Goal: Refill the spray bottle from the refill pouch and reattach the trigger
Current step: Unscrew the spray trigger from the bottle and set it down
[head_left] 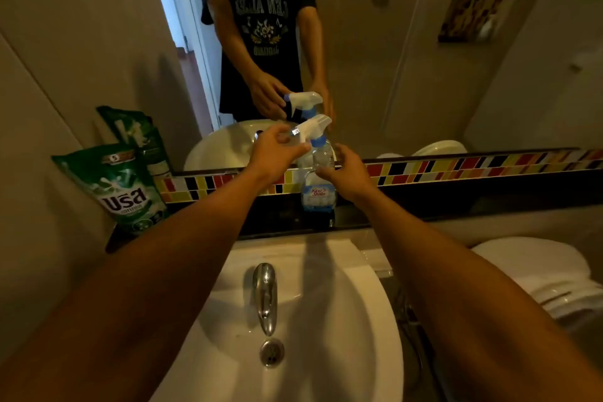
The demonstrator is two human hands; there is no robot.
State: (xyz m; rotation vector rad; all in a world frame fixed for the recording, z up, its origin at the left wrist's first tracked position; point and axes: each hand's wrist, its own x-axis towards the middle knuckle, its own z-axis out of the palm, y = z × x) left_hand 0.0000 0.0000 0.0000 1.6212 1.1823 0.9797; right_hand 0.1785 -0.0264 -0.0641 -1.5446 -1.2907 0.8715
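The spray bottle stands upright on the dark counter behind the white sink, right against the band of coloured tiles under the mirror. It is a clear bottle with a blue and white label low on its body, and only its lower part looks filled. Its white trigger with the blue collar sits on top of the neck, nozzle pointing to the left of the bottle. The left hand reaches in from the left of the bottle at trigger height, fingers curled around the nozzle end and lever of the trigger, touching it. The right hand comes in from the right of the bottle, its fingertips closing on the bottle's shoulder just below the blue collar, so both hands are clamped on the same bottle, one high and one lower, near each other but not touching. Well to the left of the bottle, a green refill pouch leans upright against the wall at the end of the counter, with its reflection behind it. In front of the bottle, the chrome tap points down into the sink basin towards the drain. To the right of the bottle and lower, part of a white toilet shows.
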